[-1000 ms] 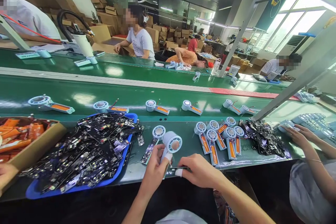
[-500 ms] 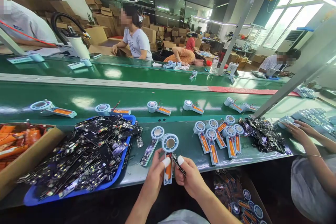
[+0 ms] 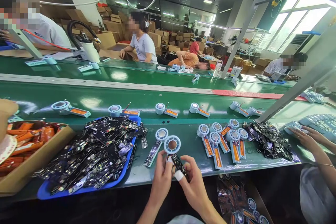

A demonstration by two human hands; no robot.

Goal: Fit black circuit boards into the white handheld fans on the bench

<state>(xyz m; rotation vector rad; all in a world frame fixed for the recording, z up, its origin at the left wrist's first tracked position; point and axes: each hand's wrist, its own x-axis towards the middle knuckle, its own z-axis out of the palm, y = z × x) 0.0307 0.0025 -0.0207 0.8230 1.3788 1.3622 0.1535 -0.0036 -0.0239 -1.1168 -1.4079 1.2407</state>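
My left hand (image 3: 162, 173) is closed round the handle of a light-blue plastic housing (image 3: 172, 145) with a round, ringed head. My right hand (image 3: 193, 182) holds a narrow black circuit board (image 3: 179, 164), slanted over the housing's handle just below the head. White coverings wrap both thumbs. Most of the handle is hidden behind the board and fingers. Just beyond my left hand, another housing (image 3: 161, 134) lies on the bench with a circuit board (image 3: 152, 153) along its handle.
A blue tray (image 3: 44, 193) heaped with circuit boards stands left, beside a cardboard box (image 3: 56, 147) of orange-wrapped pieces. Several housings (image 3: 215, 138) and a pile of boards (image 3: 267, 140) lie right. More housings line the green conveyor (image 3: 141, 94). A co-worker's hands (image 3: 307, 136) are far right.
The circuit board has moved from beside the handle to over it, turning its component side up. My right thumb has shifted lower on it. A co-worker's arm has appeared at far left.
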